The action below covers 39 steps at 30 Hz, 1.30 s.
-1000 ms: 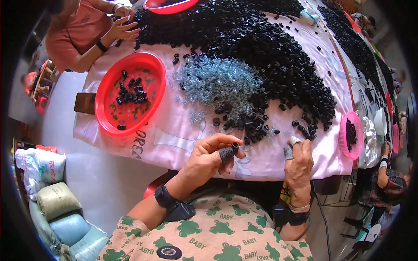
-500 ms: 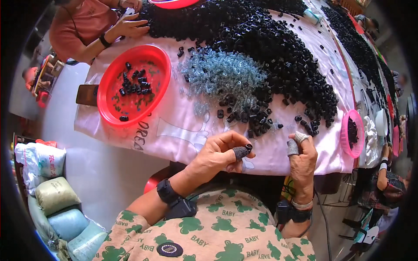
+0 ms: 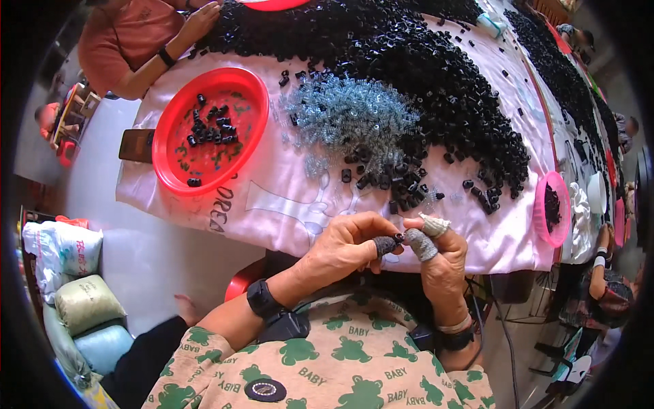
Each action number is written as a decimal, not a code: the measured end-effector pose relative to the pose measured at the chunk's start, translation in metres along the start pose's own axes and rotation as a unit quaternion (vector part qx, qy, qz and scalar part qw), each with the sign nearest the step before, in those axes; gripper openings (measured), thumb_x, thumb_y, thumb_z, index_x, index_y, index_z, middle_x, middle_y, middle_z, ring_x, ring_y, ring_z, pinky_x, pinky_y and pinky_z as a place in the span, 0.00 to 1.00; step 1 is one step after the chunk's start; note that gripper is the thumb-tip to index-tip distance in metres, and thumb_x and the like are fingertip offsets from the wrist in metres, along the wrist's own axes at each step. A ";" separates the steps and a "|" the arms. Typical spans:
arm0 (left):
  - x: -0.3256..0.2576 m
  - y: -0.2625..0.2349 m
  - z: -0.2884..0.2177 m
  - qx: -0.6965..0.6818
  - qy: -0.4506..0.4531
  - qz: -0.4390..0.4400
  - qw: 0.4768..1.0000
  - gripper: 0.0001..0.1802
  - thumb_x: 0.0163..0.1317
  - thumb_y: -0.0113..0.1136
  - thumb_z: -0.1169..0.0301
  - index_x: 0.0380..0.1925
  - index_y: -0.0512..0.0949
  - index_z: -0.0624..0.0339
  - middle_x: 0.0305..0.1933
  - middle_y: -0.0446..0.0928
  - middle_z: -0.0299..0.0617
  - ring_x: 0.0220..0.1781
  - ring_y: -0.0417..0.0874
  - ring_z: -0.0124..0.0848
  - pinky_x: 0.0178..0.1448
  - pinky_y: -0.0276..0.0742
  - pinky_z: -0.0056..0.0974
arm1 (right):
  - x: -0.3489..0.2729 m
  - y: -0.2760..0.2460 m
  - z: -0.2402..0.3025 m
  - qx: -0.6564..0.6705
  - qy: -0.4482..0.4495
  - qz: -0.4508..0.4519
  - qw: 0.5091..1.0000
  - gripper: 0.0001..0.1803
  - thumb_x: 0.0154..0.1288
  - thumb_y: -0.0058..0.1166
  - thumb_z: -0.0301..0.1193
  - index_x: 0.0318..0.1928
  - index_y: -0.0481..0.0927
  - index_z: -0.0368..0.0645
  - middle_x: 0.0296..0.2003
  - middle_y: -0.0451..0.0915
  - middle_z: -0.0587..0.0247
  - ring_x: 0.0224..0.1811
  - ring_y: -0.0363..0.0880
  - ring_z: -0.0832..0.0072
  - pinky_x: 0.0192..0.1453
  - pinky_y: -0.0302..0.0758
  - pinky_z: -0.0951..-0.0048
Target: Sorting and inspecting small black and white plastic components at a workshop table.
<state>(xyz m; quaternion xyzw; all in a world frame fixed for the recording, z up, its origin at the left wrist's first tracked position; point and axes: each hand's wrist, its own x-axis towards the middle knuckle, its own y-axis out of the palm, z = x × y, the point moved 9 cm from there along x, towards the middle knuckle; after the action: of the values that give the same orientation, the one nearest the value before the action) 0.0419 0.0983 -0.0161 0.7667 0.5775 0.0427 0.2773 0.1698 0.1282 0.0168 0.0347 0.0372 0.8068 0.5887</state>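
My left hand [image 3: 344, 249] pinches a small black plastic piece [image 3: 399, 239] between thumb and finger, above the near table edge. A dark grey cover wraps its thumb. Against the same piece, my right hand [image 3: 441, 262] presses its covered fingertips, one grey and one whitish; whatever else they hold is hidden. Just beyond both hands lie loose black plastic pieces [image 3: 407, 187]. Behind them spreads a heap of tiny clear bluish springs [image 3: 351, 112], bordered by a large heap of black plastic pieces [image 3: 463, 112].
A red round tray [image 3: 261, 129] holding several black pieces stands left, beside a dark phone [image 3: 136, 146]. At right is a pink basket [image 3: 563, 232]. Another person's arm [image 3: 180, 41] reaches over the far left. Stuffed sacks [image 3: 88, 307] sit on the floor.
My right hand has moved left and now meets my left hand at the black piece. The other person's hand has drawn away upward. A dark-clothed leg with a bare foot appears at lower left.
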 end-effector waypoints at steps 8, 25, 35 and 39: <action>-0.002 -0.002 0.000 0.011 0.004 -0.022 1.000 0.12 0.63 0.55 0.75 0.46 0.77 0.65 0.36 0.82 0.39 0.25 0.76 0.18 0.27 0.71 0.22 | -0.006 0.015 0.026 -0.197 -0.122 0.028 0.972 0.21 0.55 0.50 0.10 0.48 0.82 0.40 0.40 0.75 0.60 0.37 0.79 0.73 0.42 0.77 0.75; 0.000 -0.008 0.001 -0.065 0.038 -0.051 0.996 0.10 0.64 0.56 0.73 0.43 0.78 0.65 0.31 0.78 0.35 0.24 0.75 0.18 0.27 0.70 0.23 | -0.011 0.029 0.035 -0.324 -0.231 0.082 0.914 0.32 0.44 0.48 0.08 0.54 0.78 0.39 0.42 0.73 0.54 0.44 0.74 0.60 0.48 0.74 0.68; -0.004 -0.013 -0.008 0.036 0.048 -0.093 0.994 0.10 0.66 0.55 0.72 0.45 0.76 0.64 0.36 0.82 0.41 0.23 0.77 0.19 0.24 0.70 0.22 | -0.005 0.001 0.021 -0.263 -0.141 0.013 0.954 0.26 0.50 0.45 0.11 0.51 0.80 0.40 0.39 0.76 0.54 0.41 0.77 0.61 0.45 0.75 0.68; 0.000 -0.024 -0.008 0.021 0.063 -0.106 0.992 0.11 0.66 0.51 0.75 0.47 0.73 0.64 0.39 0.81 0.42 0.24 0.77 0.19 0.26 0.72 0.22 | 0.004 -0.045 0.018 -0.363 -0.118 -0.112 0.918 0.15 0.60 0.49 0.14 0.47 0.80 0.37 0.37 0.76 0.58 0.38 0.77 0.70 0.44 0.73 0.76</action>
<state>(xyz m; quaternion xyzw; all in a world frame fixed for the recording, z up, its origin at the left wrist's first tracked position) 0.0178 0.1054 -0.0204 0.7028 0.6725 0.0490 0.2268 0.2130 0.1455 0.0301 -0.0903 -0.3243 0.6837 0.6475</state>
